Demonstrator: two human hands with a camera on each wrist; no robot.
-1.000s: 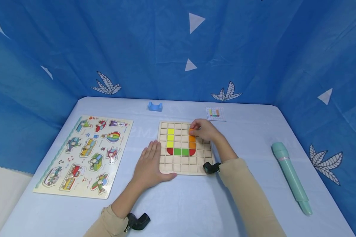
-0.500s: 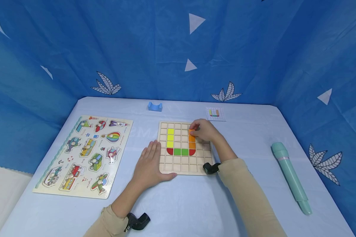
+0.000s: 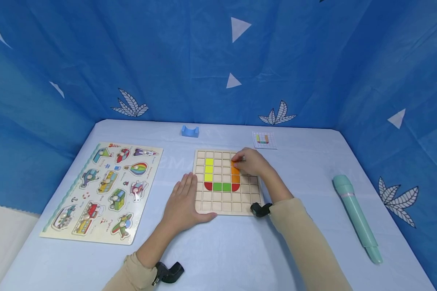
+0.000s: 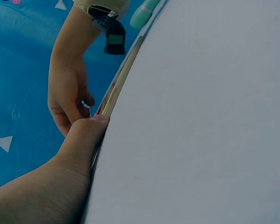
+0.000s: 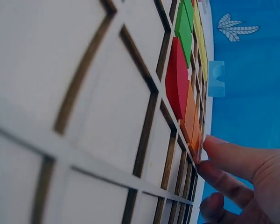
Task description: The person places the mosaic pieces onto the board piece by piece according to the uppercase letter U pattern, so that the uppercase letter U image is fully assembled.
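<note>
A wooden grid board (image 3: 218,207) lies on the table with colored tiles in a U shape. Yellow tiles (image 3: 209,169) form its left side, and green tiles (image 3: 222,186) lie between two red rounded corner tiles (image 3: 235,187) at the bottom. Orange tiles (image 3: 235,176) run up the right side. My right hand (image 3: 254,161) pinches the top orange tile (image 5: 197,148) between thumb and fingertips, low at the grid. My left hand (image 3: 182,204) lies flat with straight fingers along the board's left edge, its thumb (image 4: 95,120) at the front edge.
A vehicle picture puzzle (image 3: 103,194) lies at the left. Behind the board are a light blue notched block (image 3: 190,131) and a small card (image 3: 264,140) with a U pattern. A teal microphone-shaped toy (image 3: 357,218) lies at the right. Blue curtains (image 3: 189,60) surround the table.
My right hand has shifted very slightly at the top orange tile. My left hand and the tiles stay in place.
</note>
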